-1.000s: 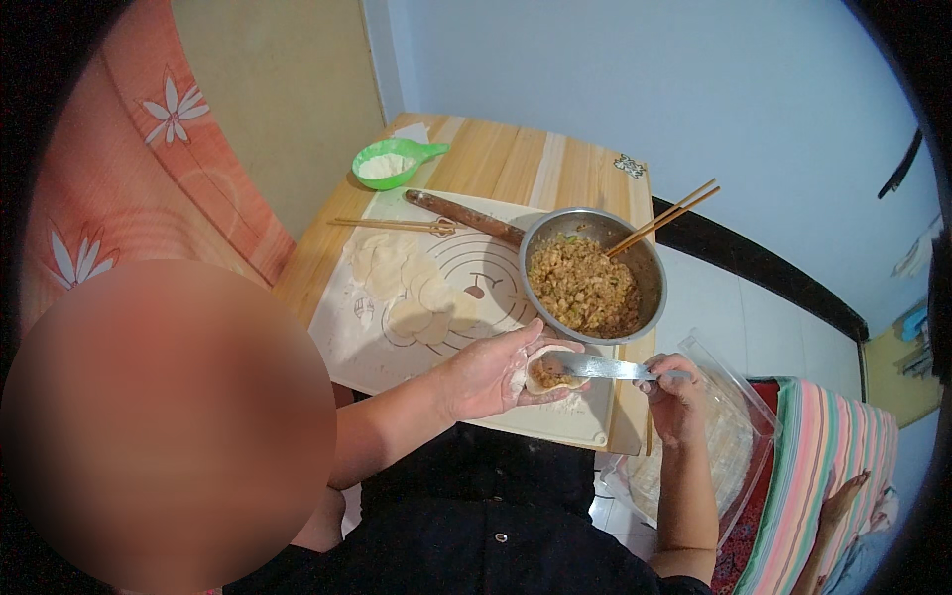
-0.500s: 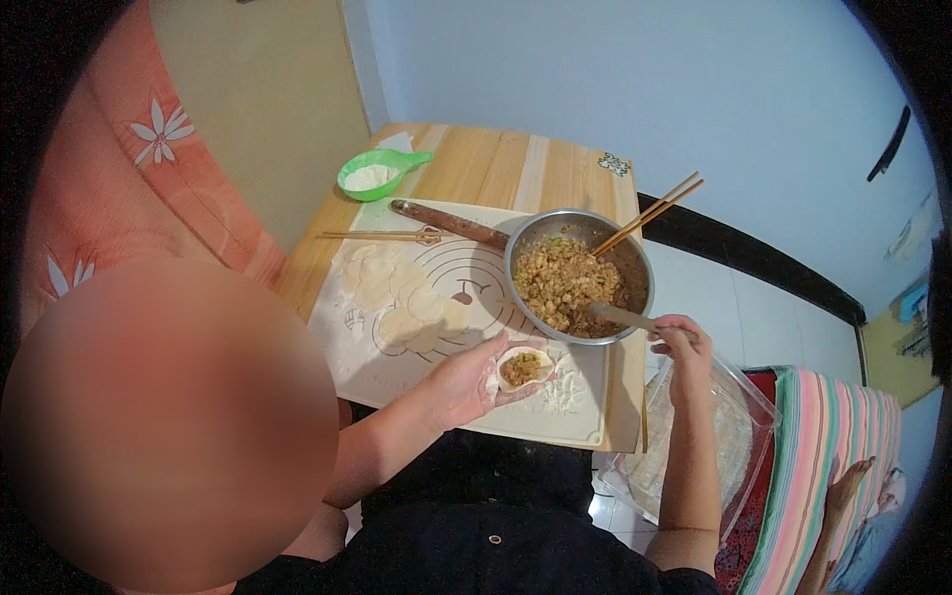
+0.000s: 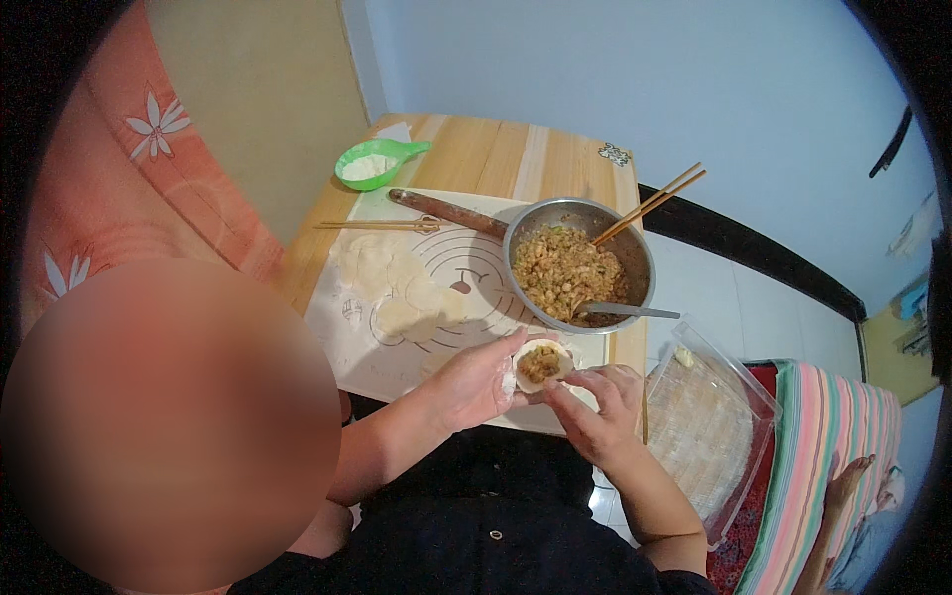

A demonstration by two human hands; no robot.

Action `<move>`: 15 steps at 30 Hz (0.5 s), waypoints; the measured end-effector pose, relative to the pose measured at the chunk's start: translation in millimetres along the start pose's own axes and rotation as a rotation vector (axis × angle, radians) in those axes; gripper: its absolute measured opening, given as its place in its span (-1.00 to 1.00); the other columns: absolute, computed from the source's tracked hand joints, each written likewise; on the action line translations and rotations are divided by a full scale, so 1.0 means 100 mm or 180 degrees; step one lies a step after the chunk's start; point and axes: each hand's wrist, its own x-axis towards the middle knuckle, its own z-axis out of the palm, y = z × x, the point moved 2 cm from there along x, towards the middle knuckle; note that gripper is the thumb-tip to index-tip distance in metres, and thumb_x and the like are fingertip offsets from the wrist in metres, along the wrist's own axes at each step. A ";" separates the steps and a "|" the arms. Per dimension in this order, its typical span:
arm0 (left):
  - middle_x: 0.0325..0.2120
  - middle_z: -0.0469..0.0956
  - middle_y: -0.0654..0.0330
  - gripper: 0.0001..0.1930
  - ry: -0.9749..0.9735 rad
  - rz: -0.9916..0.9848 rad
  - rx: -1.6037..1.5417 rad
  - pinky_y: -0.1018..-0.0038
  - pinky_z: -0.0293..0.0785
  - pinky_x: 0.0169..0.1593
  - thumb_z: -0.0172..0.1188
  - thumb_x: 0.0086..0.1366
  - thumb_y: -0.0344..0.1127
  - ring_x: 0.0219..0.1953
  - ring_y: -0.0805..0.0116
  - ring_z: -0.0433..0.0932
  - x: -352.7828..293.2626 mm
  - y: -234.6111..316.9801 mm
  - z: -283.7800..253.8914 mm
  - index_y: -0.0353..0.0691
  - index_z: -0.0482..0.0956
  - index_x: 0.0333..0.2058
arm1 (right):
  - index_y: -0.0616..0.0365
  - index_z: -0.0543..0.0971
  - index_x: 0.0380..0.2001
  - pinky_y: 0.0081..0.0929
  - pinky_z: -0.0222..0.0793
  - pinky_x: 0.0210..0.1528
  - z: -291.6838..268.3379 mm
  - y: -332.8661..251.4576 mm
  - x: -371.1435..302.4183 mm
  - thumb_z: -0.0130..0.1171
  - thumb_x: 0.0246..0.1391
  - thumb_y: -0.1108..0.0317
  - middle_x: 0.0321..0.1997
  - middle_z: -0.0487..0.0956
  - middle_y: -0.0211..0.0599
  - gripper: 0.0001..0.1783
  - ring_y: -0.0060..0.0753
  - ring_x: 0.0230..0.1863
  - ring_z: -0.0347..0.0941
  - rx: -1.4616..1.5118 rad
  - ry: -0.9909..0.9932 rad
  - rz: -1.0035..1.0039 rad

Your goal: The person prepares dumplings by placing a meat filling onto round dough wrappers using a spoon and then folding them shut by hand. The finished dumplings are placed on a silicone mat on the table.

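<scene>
By the wood table, left hand holds round dough, filling up; right hand touches its near-right edge, can't tell if pinching

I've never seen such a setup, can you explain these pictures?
No machine here: every picture looks down from a fisheye camera on a person's head at their bare hands. The left hand holds a dough round topped with chopped mixture; the right hand is at its edge. On the wooden table are a pale mat, more dough rounds, chopsticks, a rolling pin, a green scoop of white powder, and a steel bowl of mixture with chopsticks and a metal spatula in it.
</scene>
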 end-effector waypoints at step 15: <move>0.09 0.34 0.11 -0.59 -0.0055 0.0550 0.0144 0.33 0.31 0.14 -0.23 0.42 -0.22 0.09 0.33 0.36 -0.15 -0.17 -0.01 -0.28 0.25 0.15 | 0.15 0.52 -0.44 -0.37 0.24 -0.25 0.11 -0.15 0.08 0.25 -0.14 0.49 -0.38 0.50 -0.29 -0.86 -0.23 -0.31 0.38 0.1132 0.0299 0.1050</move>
